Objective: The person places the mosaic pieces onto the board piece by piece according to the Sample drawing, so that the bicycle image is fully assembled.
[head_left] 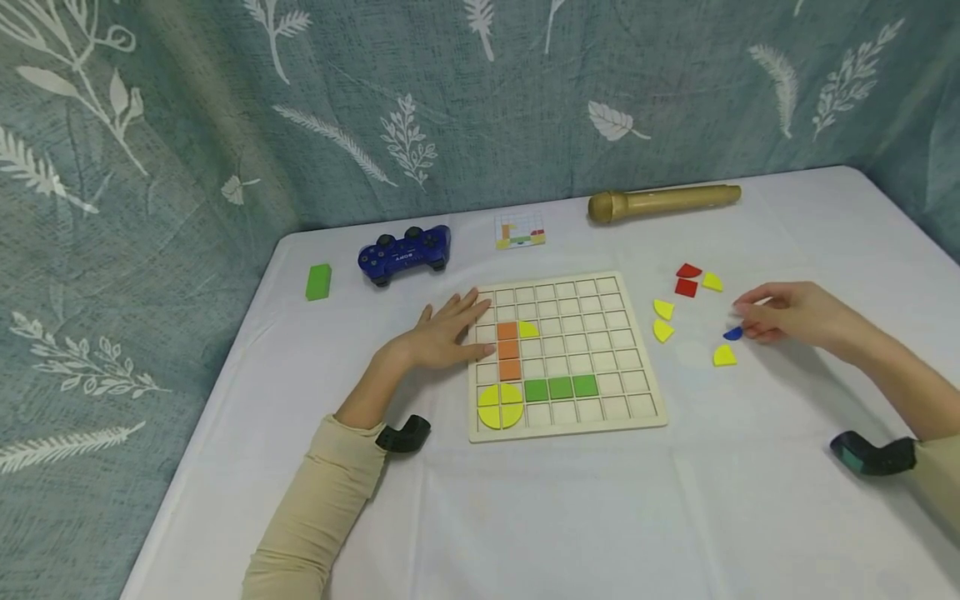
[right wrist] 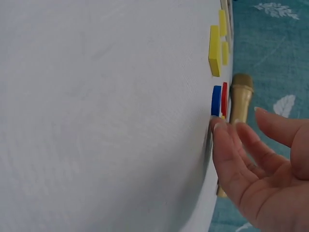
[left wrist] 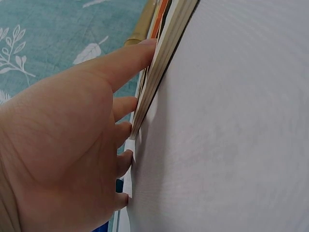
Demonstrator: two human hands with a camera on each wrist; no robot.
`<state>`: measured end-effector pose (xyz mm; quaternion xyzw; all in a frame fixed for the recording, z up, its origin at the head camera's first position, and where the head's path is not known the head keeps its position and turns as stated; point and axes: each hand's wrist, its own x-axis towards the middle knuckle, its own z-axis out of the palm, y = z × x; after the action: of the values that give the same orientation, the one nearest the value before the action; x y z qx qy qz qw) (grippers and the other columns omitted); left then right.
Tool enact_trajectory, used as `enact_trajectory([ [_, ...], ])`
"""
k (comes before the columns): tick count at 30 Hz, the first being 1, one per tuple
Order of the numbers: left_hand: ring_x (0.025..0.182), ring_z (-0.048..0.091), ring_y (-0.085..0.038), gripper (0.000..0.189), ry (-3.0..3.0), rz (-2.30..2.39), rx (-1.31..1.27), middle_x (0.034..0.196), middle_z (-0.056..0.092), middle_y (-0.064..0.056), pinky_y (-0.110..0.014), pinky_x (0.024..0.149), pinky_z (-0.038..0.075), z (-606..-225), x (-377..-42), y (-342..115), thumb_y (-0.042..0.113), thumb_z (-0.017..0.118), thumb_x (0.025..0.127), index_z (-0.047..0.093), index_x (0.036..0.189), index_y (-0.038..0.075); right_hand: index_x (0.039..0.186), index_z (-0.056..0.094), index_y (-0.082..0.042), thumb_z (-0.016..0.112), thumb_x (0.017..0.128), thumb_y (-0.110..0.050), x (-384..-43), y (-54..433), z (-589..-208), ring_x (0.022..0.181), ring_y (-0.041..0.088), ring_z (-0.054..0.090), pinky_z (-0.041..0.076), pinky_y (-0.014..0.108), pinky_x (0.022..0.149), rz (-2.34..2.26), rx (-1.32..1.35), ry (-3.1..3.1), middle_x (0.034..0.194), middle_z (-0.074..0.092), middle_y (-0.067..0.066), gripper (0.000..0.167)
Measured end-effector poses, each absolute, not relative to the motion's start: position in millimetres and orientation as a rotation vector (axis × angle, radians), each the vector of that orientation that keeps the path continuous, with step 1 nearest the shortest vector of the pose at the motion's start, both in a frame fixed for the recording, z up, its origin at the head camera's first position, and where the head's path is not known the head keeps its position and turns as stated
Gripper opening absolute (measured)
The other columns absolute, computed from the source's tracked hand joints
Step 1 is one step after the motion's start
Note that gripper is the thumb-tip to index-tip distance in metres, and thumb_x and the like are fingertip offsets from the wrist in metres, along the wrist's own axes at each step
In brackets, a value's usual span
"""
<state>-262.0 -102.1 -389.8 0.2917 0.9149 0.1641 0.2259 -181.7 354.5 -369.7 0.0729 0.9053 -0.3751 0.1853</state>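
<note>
A wooden grid board (head_left: 566, 427) lies in the middle of the table. On it are an orange column (head_left: 508, 350), a green row (head_left: 560, 387), a yellow circle of quarter pieces (head_left: 500, 406) and one lone yellow quarter piece (head_left: 528, 329). My left hand (head_left: 442, 335) rests spread on the board's left edge, thumb and fingertips over the rim. At the right, my right hand (head_left: 783, 315) has its fingertips at the edge of a small blue rounded piece (right wrist: 216, 100). In the right wrist view the thumb stands apart from those fingers.
Beside the blue piece lie several yellow quarter pieces (head_left: 723, 357), a red square (head_left: 686, 287) and a red quarter piece (head_left: 688, 271). Toward the back are a blue game controller (head_left: 405, 254), a pattern card (head_left: 519, 231) and a gold microphone (head_left: 667, 202). A green block (head_left: 318, 282) sits left.
</note>
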Motion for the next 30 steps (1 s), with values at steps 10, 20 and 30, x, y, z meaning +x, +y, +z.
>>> enact_trajectory([
  [10, 0.143, -0.008, -0.024, 0.079, 2.517, 0.446, 0.797, 0.159, -0.005, -0.003, -0.054, 0.109, -0.011, -389, -261, -101, 0.05, 0.05, 0.095, 0.009, 0.155, 0.019, 0.127, 0.05, 0.004, 0.065, 0.092, -0.021, -179, 345, -374, 0.09, 0.028, 0.056, 0.05, 0.024, 0.069, -1.012, 0.098, 2.644, 0.109, 0.059, 0.021, 0.046],
  [20, 0.144, -0.007, -0.026, 0.079, 2.53, 0.444, 0.797, 0.159, -0.004, -0.004, -0.055, 0.109, -0.011, -389, -262, -102, 0.05, 0.051, 0.095, 0.01, 0.155, 0.018, 0.12, 0.055, 0.007, 0.076, 0.083, -0.013, -180, 337, -378, 0.085, 0.03, 0.054, 0.047, 0.021, 0.062, -0.928, 0.023, 2.775, 0.096, 0.062, 0.017, 0.047],
  [30, 0.144, -0.006, -0.026, 0.078, 2.529, 0.444, 0.798, 0.159, -0.004, -0.004, -0.055, 0.109, -0.01, -390, -262, -102, 0.05, 0.05, 0.095, 0.01, 0.155, 0.018, 0.121, 0.056, 0.006, 0.074, 0.081, -0.002, -182, 334, -382, 0.089, 0.032, 0.059, 0.049, 0.019, 0.068, -0.932, -0.112, 2.786, 0.104, 0.059, 0.019, 0.044],
])
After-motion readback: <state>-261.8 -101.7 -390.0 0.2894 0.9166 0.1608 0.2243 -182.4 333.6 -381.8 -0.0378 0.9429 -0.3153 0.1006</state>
